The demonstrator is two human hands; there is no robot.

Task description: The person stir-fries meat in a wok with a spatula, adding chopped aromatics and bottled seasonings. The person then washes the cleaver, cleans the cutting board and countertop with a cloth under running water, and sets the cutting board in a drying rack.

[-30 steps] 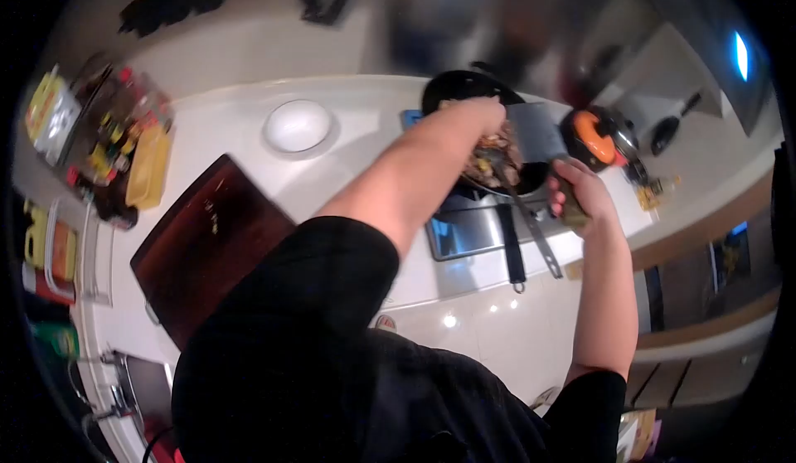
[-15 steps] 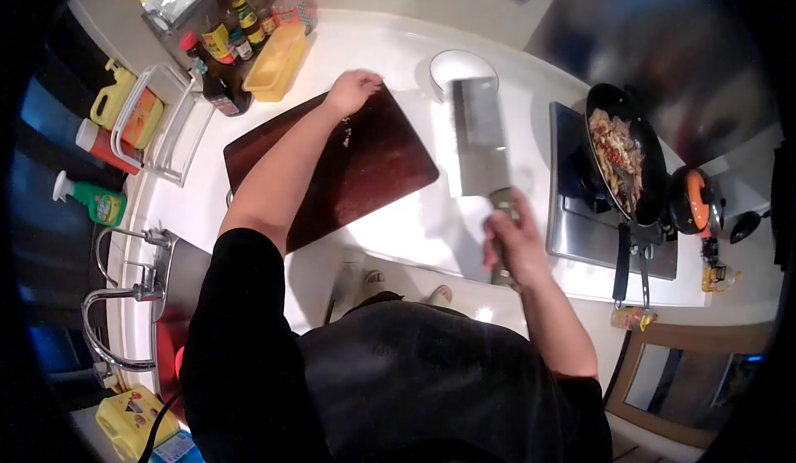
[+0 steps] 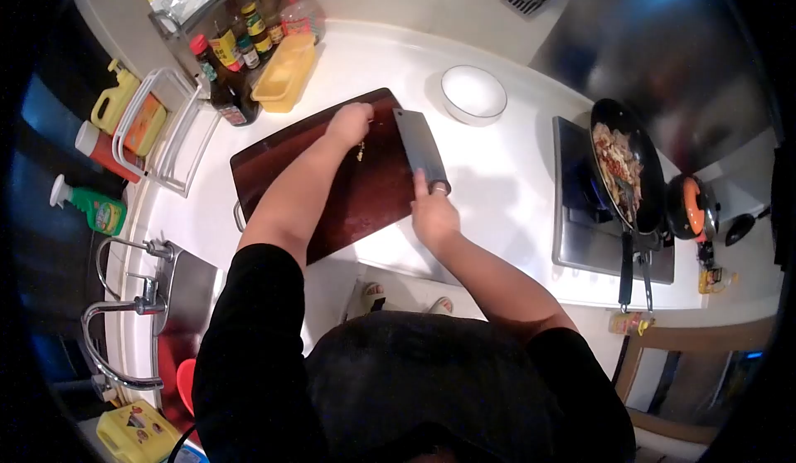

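A cleaver [image 3: 419, 146] lies along the right edge of the dark brown cutting board [image 3: 352, 210], its blade pointing away from me. My right hand [image 3: 435, 213] is closed round its handle, with one finger stretched toward the blade. Over the far part of the board, my left hand [image 3: 351, 123] is curled with the fingertips turned down; whether something is in them is hidden. Small pale chopped bits [image 3: 361, 151] lie on the board just below that hand, left of the blade.
A white bowl [image 3: 473, 95] stands beyond the cleaver. On the stove at right, a black pan [image 3: 651, 160] holds cooked food. A yellow container [image 3: 286, 73] and several sauce bottles [image 3: 222, 90] stand back left. The sink [image 3: 195, 272] and faucet [image 3: 124, 307] are at left.
My right hand has brought the cleaver left and down from above the counter to the board's right edge. My left hand stays over the board, its fingers now more curled.
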